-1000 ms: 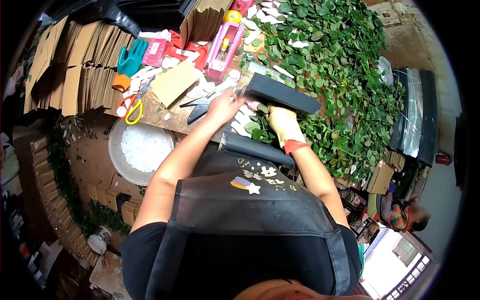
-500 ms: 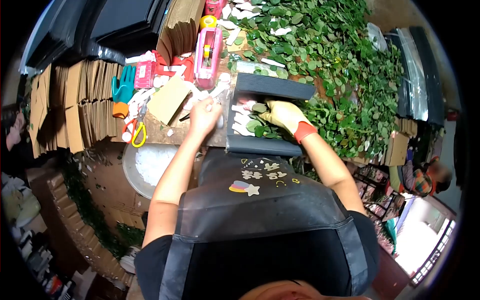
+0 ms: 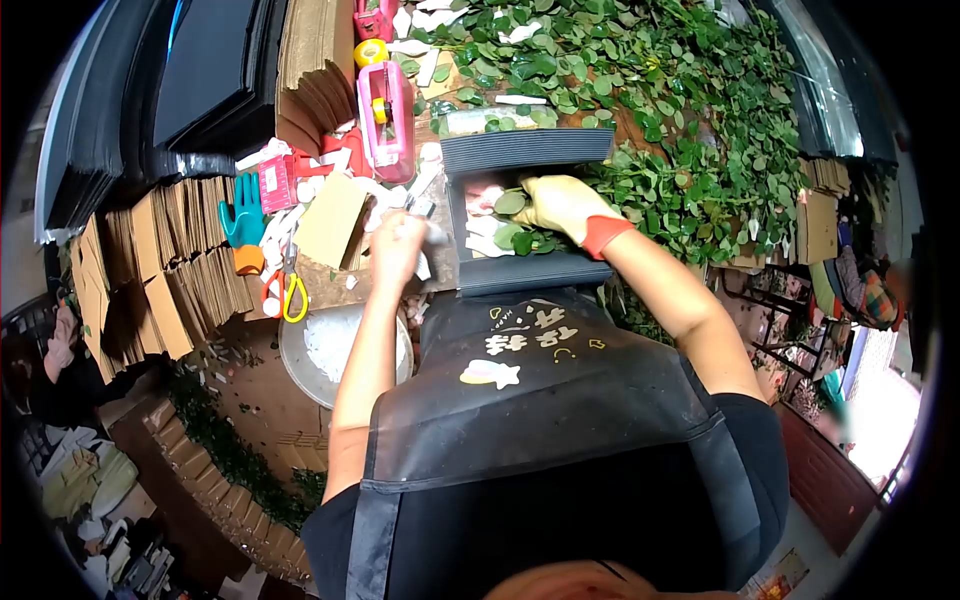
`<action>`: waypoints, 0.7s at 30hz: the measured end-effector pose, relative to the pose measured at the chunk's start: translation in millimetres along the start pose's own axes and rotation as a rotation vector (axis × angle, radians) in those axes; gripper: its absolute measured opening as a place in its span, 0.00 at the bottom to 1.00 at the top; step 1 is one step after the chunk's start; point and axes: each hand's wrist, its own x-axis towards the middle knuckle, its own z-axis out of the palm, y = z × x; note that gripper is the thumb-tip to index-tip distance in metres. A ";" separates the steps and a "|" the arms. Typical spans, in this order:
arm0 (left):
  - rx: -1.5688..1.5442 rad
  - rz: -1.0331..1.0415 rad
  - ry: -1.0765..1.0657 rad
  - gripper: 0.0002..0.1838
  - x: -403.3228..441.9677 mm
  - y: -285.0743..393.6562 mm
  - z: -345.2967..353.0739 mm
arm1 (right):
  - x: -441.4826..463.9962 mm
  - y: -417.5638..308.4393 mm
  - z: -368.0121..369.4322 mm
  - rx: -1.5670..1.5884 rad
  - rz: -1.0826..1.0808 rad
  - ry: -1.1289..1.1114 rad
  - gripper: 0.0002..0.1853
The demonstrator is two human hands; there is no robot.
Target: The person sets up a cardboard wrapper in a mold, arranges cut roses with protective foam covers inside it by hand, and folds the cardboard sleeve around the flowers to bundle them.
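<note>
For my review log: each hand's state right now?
Left hand: fingers curled, blurred; whether it holds anything can't be told.
Right hand: gloved, at the leaves; grip can't be told.

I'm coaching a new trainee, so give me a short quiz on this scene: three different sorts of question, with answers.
1. Which hand wears a glove, left or right?
2. True or false: the scissors lie near the edge of the wooden table.
3. What colours is the loose glove beside the stacked cardboard?
A) Pink and white
B) Teal and orange
C) Black and red

Key:
1. The right hand, in a pale yellow glove.
2. True.
3. B.
</note>
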 end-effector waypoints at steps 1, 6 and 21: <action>0.107 -0.100 -0.109 0.15 -0.4 5.1 4.2 | -7.7 -5.9 -11.9 0.066 -0.016 -0.041 0.25; 0.506 -0.025 -0.246 0.25 14.2 2.2 49.9 | 6.3 -4.2 35.8 -0.355 0.038 0.053 0.33; -0.439 0.037 0.278 0.13 -16.7 -38.7 82.4 | 12.1 6.7 50.1 -0.346 -0.030 0.153 0.30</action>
